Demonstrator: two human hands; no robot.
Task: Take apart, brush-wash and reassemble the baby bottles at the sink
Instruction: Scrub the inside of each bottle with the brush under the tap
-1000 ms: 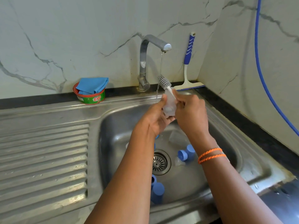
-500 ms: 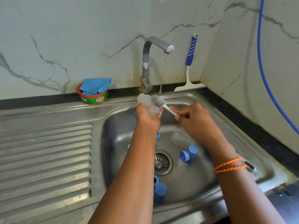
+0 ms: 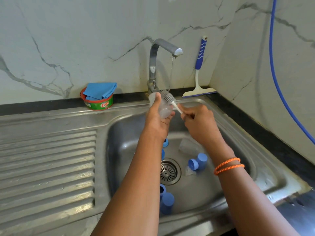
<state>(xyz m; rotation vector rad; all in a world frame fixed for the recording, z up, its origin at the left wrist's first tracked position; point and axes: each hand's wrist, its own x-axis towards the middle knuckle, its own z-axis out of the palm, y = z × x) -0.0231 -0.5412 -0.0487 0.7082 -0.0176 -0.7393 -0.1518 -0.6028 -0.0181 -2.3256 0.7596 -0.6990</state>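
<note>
I see the steel sink [image 3: 265, 160] filling most of my view, its ribbed drainboard [image 3: 47, 167] running off to the left edge and the basin sunk at the right. The tap [image 3: 162, 53] stands at the back rim of the basin with a thin stream of water [image 3: 171, 74] falling from its spout. My left hand [image 3: 157, 120] is wrapped round a clear baby bottle [image 3: 164, 110], holding it up over the back of the basin, just below the tap. My right hand [image 3: 199, 121] is clenched on the white handle of the bottle brush [image 3: 168, 97], whose grey bristle head sits beside the bottle, right by the stream. An orange cord bracelet [image 3: 228, 166] circles my right wrist.

At the back edge of the surface, left of the tap, a round soap tub [image 3: 98, 104] carries a folded blue cloth [image 3: 100, 91]. A blue-handled squeegee [image 3: 199, 72] leans in the back right corner, and a blue hose [image 3: 279, 82] hangs down the right wall.

Down in the basin, blue bottle caps [image 3: 198, 161] lie right of the drain strainer [image 3: 168, 172]; more blue parts [image 3: 167, 201] sit near the front wall. A second clear bottle [image 3: 187, 147] lies behind the caps.
</note>
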